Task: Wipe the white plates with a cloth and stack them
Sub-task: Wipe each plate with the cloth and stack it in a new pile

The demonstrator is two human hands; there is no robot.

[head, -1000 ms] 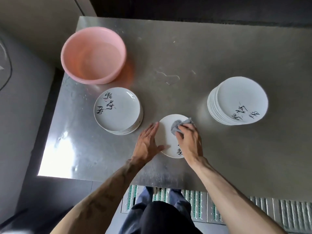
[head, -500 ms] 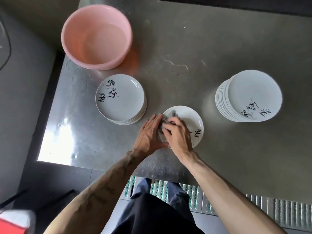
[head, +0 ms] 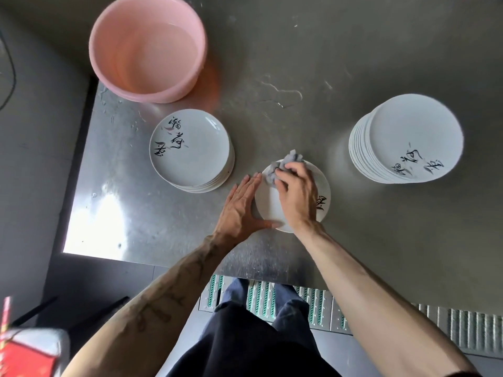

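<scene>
Grips a crumpled grey cloth (head: 283,167) in the right hand (head: 295,194), fingers curled round it, and presses it onto the far-left part of a white plate (head: 267,205). Covers most of the plate's middle with that hand. Black brush writing just right of the wrist, by the plate's right rim.

Lays the left hand (head: 242,210) flat on the metal surface (head: 313,58), fingers straight and together, against the plate's left rim. Stretches the thumb along the near rim and holds nothing. Fingertips just beside the cloth; touching or not, cannot tell.

Beyond and left of the left hand, near the plate but apart from it: a short stack (head: 190,151) of white plates, the top one face up with black writing on its left side.

Well to the right of the right hand: a tall stack (head: 408,140) of the same plates, its lower plates showing on its left side, writing on the near part of the top one.

Beyond the right hand, between the two stacks: a thin water streak (head: 283,91) on the metal.

Far beyond the left hand, past the short stack: a pink basin (head: 147,47) with water in it, close to the surface's left edge.

Nearer than both hands, past the surface's near edge: a floor grating (head: 261,297) under the forearms. Far left of the left forearm, at the nearest corner: a red box (head: 24,360).
</scene>
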